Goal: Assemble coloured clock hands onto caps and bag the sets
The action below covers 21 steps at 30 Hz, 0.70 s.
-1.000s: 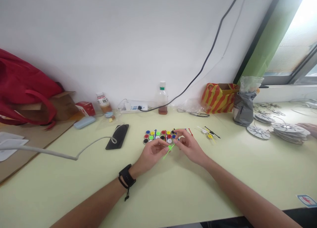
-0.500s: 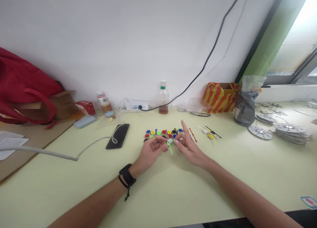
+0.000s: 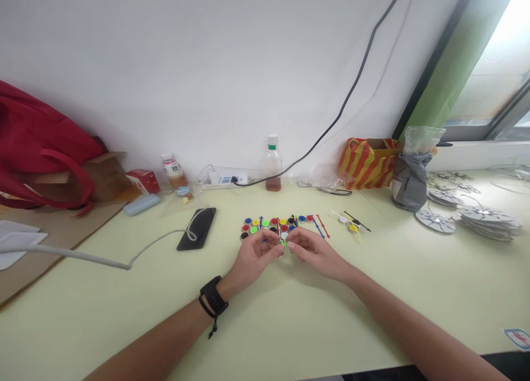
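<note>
My left hand (image 3: 254, 255) is closed in a pinch on a small bright-green plastic spinner piece (image 3: 284, 243), mostly covered by the fingers. On the other side, my right hand (image 3: 318, 254) pinches the same piece, fingertips almost meeting the left ones. Just behind the hands lie rows of small round plastic bases in several colours, among them a blue base (image 3: 248, 221) and a red base (image 3: 309, 219). Arrow-shaped pointers lie on or among them. A red arrow (image 3: 323, 226) and a blue arrow (image 3: 318, 226) lie at the right end. My hands hide part of the front row.
Right of the rows lie a yellow spinner (image 3: 353, 227) and a black arrow (image 3: 360, 222). A phone (image 3: 196, 229) with a cable (image 3: 161, 238) is at left. Behind stand a bottle (image 3: 273, 168) and power strip (image 3: 226, 180). Grey-white discs (image 3: 486, 221) are stacked at right.
My right hand has lowered its raised index finger and moved left to pinch the green piece. The long green pointer that stuck out below the left fingers is now mostly hidden.
</note>
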Available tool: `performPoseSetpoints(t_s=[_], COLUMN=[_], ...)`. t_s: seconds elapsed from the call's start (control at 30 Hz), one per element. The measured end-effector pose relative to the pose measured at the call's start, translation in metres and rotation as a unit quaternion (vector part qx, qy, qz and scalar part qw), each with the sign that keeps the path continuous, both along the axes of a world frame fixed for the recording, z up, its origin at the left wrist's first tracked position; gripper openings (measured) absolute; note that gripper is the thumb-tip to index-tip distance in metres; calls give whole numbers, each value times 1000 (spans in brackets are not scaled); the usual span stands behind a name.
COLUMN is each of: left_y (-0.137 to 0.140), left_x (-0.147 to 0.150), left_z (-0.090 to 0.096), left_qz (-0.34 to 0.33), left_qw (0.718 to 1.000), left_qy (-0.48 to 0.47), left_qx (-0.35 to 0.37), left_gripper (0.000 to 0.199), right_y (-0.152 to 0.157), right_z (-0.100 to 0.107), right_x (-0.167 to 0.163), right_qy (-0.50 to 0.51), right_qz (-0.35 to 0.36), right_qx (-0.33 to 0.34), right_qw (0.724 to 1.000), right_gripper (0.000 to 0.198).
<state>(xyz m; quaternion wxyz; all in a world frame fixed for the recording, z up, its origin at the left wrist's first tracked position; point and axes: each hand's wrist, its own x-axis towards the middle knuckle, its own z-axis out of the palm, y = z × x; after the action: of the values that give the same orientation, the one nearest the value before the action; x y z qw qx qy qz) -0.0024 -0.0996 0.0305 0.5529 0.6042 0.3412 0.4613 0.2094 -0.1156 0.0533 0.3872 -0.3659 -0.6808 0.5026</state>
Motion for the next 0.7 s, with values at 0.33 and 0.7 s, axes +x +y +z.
performPoseSetpoints(t_s=[0.33, 0.7], left_y=[-4, -8], left_x=[1, -1], left_z=[0, 2], left_qz=[-19, -5], left_qw=[1000, 989], left_qy=[14, 131], left_qx=[-3, 65], left_gripper=[30, 29], right_y=[0, 36], right_z=[-4, 1], right_x=[-2, 57], right_qy=[6, -150], right_qz=[6, -294], right_qx=[1, 217], right_qw=[1000, 919], right_gripper=[32, 22])
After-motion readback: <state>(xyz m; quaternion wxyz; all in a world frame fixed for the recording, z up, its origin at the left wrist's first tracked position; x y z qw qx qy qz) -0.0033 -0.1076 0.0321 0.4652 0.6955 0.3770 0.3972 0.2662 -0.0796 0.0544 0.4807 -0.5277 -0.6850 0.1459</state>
